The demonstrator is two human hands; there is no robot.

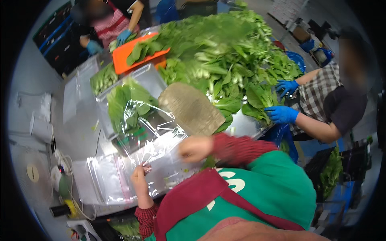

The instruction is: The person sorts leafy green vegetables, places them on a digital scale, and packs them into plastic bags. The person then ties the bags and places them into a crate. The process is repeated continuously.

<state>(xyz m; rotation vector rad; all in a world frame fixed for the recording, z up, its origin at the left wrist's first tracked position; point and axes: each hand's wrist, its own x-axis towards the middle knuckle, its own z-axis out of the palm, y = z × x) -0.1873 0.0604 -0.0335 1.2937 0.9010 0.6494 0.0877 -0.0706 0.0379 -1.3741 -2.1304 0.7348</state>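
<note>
My left hand (141, 180) pinches the lower edge of a clear plastic bag (156, 120) between thumb and fingers. My right hand (196, 148) is blurred and curled beside the bag's right side; whether it grips the film I cannot tell. At the far part of the bag is a bunch of leafy greens (129, 104), over a grey plastic tray (105, 117). Below the greens, a dark device with green markings (138, 135) shows through the film. A stack of clear bags (105, 177) lies on the table left of my left hand.
A worn brown board (193, 108) lies ahead, before a large heap of greens (223, 48). An orange tray (135, 54) stands at far left. One blue-gloved co-worker (283, 113) handles greens at right, another (123, 37) beyond the orange tray. A fan (32, 173) and cables (71, 177) are at left.
</note>
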